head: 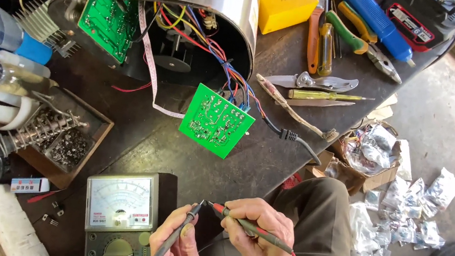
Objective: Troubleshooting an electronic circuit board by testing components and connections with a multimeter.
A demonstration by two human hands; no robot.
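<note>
At the lower middle of the frame, beside the meter [120, 212], the left hand [177, 245] grasps the black probe [175, 237] and the right hand [258, 242] the red probe [251, 229], their tips touching, seemingly a lead check.

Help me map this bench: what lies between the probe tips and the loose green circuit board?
In the head view, only bare dark tabletop lies between the probe tips and the green circuit board.
</note>
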